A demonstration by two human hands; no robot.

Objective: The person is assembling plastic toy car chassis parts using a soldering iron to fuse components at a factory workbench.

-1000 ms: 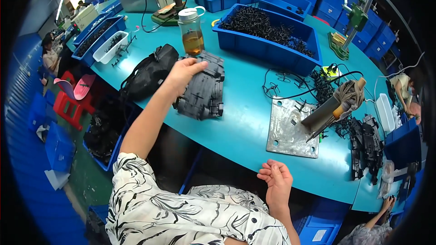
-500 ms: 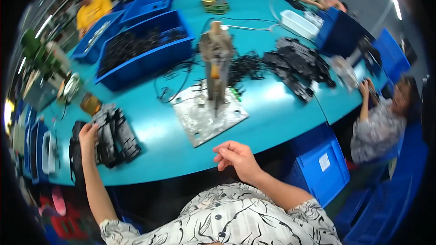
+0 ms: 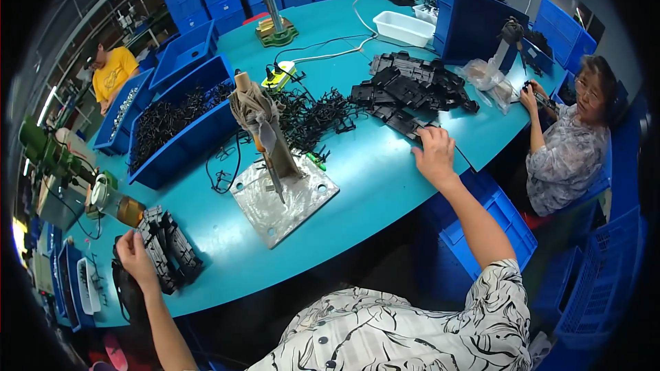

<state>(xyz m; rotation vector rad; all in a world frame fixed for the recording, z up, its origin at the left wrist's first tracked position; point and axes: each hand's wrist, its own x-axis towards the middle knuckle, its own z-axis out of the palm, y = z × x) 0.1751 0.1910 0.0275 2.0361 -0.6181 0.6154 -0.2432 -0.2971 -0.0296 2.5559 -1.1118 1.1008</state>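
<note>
My left hand is at the left end of a small stack of long black plastic parts near the table's front left edge. Its fingers are curled against the end of one part. To the right, my right hand reaches to the near edge of a heap of similar black plastic parts. Its fingertips close over the end of the nearest part; the underside of that grip is hidden. Between my hands stands a metal post fixture, wrapped in cloth at the top, on a square steel plate.
A blue bin of small black parts stands behind the fixture, with a loose pile of them beside it. Cables cross the table. A co-worker sits at the right, another at far left. A blue crate stands below the edge.
My right hand has moved from in front of the steel plate, right and away, to the heap of black parts. My left hand stays at the left stack. The view has turned.
</note>
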